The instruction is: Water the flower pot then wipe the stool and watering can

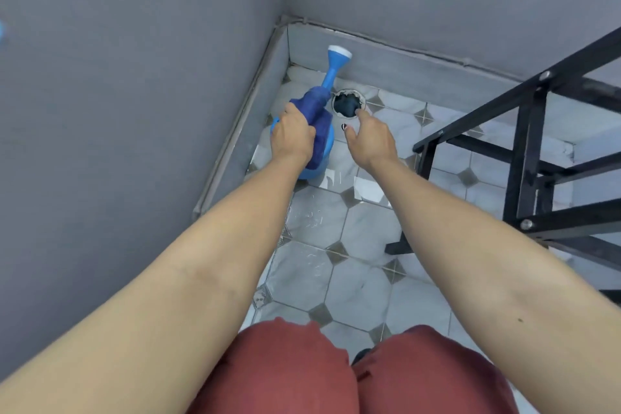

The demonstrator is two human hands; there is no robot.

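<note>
A blue watering can (331,72) with a white-tipped rose stands on the tiled floor in the corner, its spout pointing up and away from me. A dark blue cloth (316,107) lies draped over the can's body. My left hand (291,136) presses on that cloth and grips it against the can. My right hand (369,138) hovers just right of the can with fingers spread, holding nothing. Its fingertips reach toward a round floor opening (347,103) with something dark inside. No flower pot is visible.
Grey walls meet in the corner close behind the can, with a low tiled skirting (386,67) along them. A black metal frame (527,151) stands on the floor at the right. White octagonal tiles (363,282) stretch toward my red-clad knees (292,373).
</note>
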